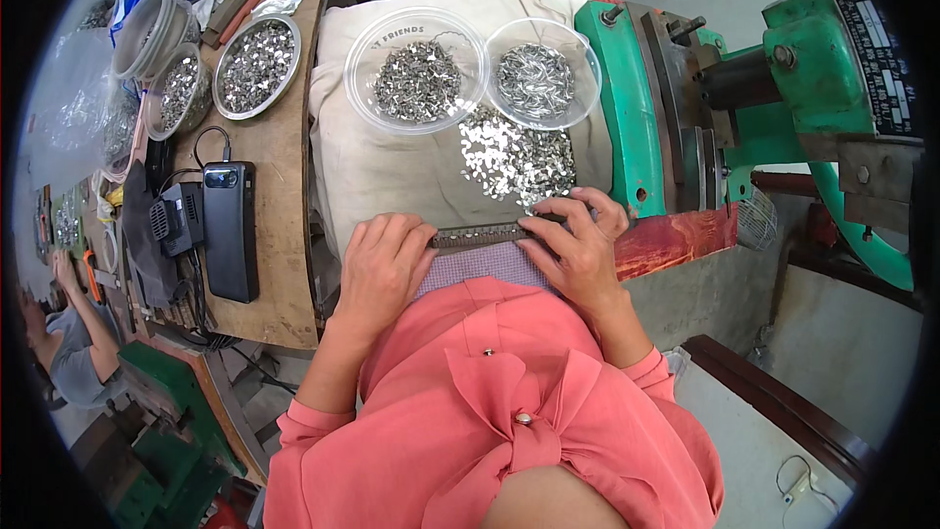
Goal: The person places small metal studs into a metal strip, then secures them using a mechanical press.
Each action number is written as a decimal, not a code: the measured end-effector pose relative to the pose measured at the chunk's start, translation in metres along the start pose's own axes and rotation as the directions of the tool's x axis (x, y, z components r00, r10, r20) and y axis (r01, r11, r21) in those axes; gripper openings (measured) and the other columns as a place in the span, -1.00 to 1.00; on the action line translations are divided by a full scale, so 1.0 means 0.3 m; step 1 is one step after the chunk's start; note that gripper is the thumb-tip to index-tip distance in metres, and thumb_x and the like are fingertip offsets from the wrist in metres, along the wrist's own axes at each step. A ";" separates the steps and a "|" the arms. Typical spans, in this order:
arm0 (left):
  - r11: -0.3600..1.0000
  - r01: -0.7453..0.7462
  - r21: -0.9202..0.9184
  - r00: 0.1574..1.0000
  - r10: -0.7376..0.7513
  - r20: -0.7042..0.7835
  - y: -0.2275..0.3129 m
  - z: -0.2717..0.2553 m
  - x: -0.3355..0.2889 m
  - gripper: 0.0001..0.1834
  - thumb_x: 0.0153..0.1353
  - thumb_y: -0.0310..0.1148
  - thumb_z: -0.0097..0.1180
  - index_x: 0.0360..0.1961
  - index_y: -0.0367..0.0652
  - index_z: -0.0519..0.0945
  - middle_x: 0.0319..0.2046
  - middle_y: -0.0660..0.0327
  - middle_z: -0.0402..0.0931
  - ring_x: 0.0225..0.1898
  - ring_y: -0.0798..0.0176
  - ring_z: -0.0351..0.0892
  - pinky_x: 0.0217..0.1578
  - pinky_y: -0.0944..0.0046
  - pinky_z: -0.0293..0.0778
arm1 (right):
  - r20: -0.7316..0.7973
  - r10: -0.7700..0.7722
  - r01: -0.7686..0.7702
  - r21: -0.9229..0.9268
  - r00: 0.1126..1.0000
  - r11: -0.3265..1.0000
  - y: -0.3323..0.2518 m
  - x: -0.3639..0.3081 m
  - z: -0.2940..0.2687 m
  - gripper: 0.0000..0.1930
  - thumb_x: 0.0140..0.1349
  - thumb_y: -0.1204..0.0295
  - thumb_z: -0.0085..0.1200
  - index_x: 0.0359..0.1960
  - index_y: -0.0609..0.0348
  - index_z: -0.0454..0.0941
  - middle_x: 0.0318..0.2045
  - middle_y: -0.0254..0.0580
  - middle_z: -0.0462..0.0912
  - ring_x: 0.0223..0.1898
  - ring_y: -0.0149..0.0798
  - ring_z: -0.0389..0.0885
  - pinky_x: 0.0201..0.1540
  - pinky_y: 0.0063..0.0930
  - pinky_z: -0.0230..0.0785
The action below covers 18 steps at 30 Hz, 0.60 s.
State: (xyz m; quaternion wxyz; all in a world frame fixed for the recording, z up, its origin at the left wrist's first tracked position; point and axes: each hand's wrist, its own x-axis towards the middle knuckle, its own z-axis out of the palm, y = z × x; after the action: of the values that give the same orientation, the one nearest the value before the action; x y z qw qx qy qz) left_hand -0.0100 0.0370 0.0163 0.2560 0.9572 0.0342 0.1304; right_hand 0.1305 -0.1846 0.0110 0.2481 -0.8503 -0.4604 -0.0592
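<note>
A narrow dark metal bar [480, 235] lies crosswise at the near edge of the cloth, with a row of small shiny pieces along it. My left hand [380, 269] is closed on its left end, thumb and fingertips together. At its right end, my right hand [578, 250] grips the bar with bent fingers. The right fingertips are close to a loose pile of small silvery metal pieces [514, 162]. Behind the pile stand a larger clear plastic tub [352, 88] of small metal pieces and a smaller clear tub [594, 88] of thin, shiny pin-like pieces.
A green machine [617, 108] borders the cloth [343, 167] on the right. On the wooden table [289, 235] at left are a black power bank [230, 245], cables and a bowl [295, 73] of metal pieces. Another person's arm [86, 318] shows at far left.
</note>
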 end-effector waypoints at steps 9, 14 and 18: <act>0.974 0.128 -0.186 0.991 -0.130 -0.002 -0.013 0.012 -0.018 -0.66 -0.06 -0.46 0.37 -0.20 -0.18 0.59 -0.22 0.15 0.50 -0.18 0.03 0.48 -0.17 0.11 0.38 | 0.049 0.035 -0.037 0.029 0.998 0.999 -0.038 0.037 -0.034 -0.75 -0.09 0.25 0.42 -0.30 -0.18 0.75 -0.08 -0.53 0.59 0.12 -0.13 0.34 0.16 -0.15 -0.05; 0.955 0.174 -0.242 0.981 -0.190 -0.041 -0.007 0.025 -0.019 -0.66 -0.07 -0.47 0.38 -0.21 -0.20 0.59 -0.21 0.11 0.51 -0.18 -0.02 0.47 -0.16 0.10 0.39 | 0.047 -0.062 0.060 0.050 0.997 0.997 -0.079 0.077 0.006 -0.81 -0.07 0.27 0.40 -0.35 -0.19 0.75 -0.08 -0.54 0.60 0.11 -0.15 0.34 0.13 -0.18 -0.03; 0.948 0.168 -0.269 0.978 -0.194 -0.075 -0.001 0.043 -0.026 -0.68 -0.05 -0.47 0.37 -0.23 -0.20 0.59 -0.21 0.11 0.52 -0.19 -0.01 0.47 -0.17 0.09 0.37 | 0.108 -0.104 0.095 0.083 0.989 0.992 -0.107 0.112 0.044 -0.83 -0.07 0.29 0.39 -0.37 -0.16 0.73 -0.06 -0.54 0.59 0.12 -0.16 0.33 0.11 -0.18 -0.01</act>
State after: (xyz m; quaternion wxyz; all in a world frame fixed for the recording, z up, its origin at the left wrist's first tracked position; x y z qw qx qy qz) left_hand -0.0139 0.0300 0.0035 0.3887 0.9001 0.1174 0.1577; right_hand 0.1217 -0.1384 0.0223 0.2513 -0.8179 -0.5175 -0.0060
